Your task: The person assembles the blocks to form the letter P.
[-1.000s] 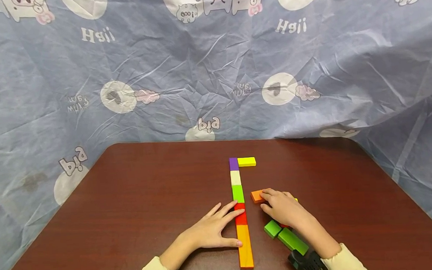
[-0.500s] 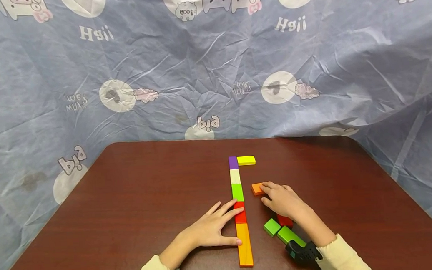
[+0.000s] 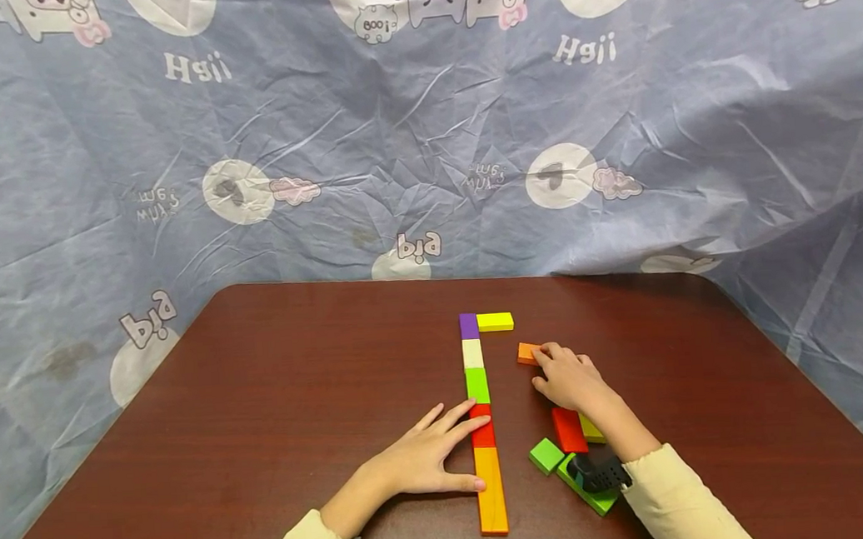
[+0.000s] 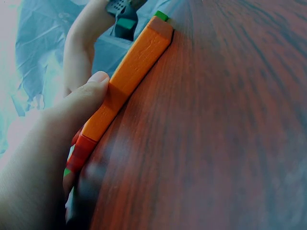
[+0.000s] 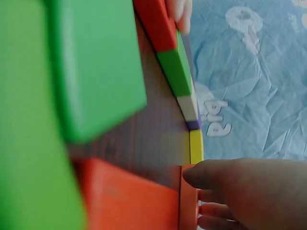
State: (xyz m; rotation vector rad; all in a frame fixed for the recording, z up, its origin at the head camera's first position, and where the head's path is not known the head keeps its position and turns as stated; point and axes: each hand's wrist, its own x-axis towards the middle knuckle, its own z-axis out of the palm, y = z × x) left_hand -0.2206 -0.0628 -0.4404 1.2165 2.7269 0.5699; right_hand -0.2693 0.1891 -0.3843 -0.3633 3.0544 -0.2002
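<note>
A straight row of flat blocks runs away from me: a long orange block (image 3: 492, 503) nearest, then red (image 3: 483, 437), green (image 3: 477, 386), cream (image 3: 472, 354) and purple (image 3: 469, 327). My left hand (image 3: 422, 460) rests along the row's left side with fingers spread, thumb at the long orange block and fingertips on the red one. At the far end, a yellow block (image 3: 497, 322) points right from the purple one. To the right of the row, my right hand (image 3: 570, 379) pinches another orange block (image 3: 526, 353), partly hidden under its fingers.
Loose blocks lie below the right hand: a small green (image 3: 545, 455), a red (image 3: 569, 431), a yellow-green (image 3: 593, 430) and a longer green block (image 3: 600, 501) partly under the wrist camera. A printed cloth (image 3: 362, 141) hangs behind the brown table (image 3: 296, 379).
My right hand has moved away from me and slightly right with the orange block, uncovering the red and yellow-green blocks. The left hand and the row stay in place.
</note>
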